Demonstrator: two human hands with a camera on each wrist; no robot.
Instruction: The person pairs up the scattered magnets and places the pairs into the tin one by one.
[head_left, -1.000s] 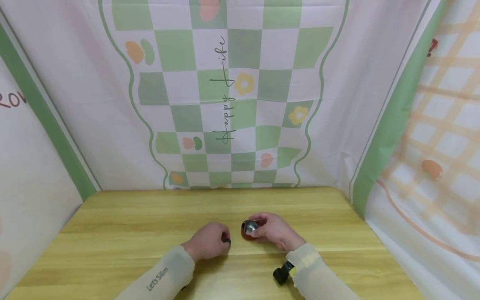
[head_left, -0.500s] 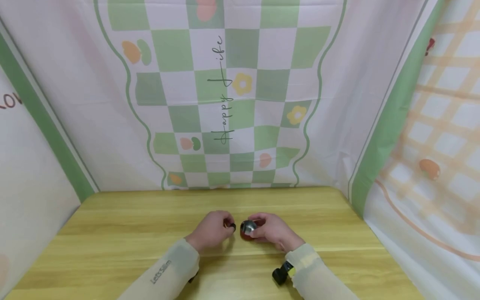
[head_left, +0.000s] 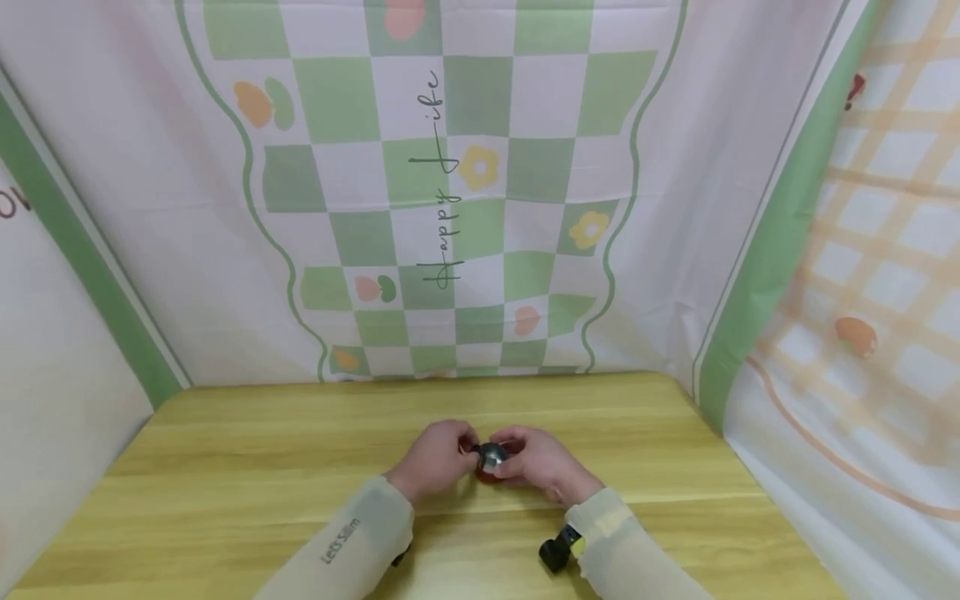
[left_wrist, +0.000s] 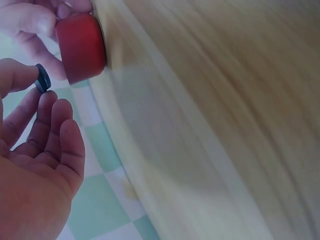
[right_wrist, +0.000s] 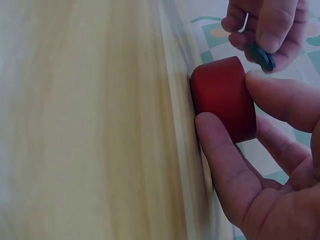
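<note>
A small round red container [head_left: 491, 473] with a shiny silver-grey top stands on the wooden table. Its smooth red side wall shows in the right wrist view [right_wrist: 222, 97], where my right hand [head_left: 545, 465] grips it between thumb and fingers. My left hand [head_left: 435, 458] pinches a small dark disc [left_wrist: 43, 78] between thumb and fingertip, its other fingers loosely bent. The disc is held close above the container's top edge, on the left side; whether they touch I cannot tell. What the top of the container looks like in detail is too small to read.
The wood-grain table [head_left: 262, 467] spreads around both hands. A green-and-white checked cloth [head_left: 480, 225] hangs at its far edge, with more cloth at both sides. A black wrist camera [head_left: 557, 553] sits at the right sleeve, low over the table.
My left hand has moved right and slightly away from me, bringing the dark disc up to the red container. The right hand keeps its grip, nearly still.
</note>
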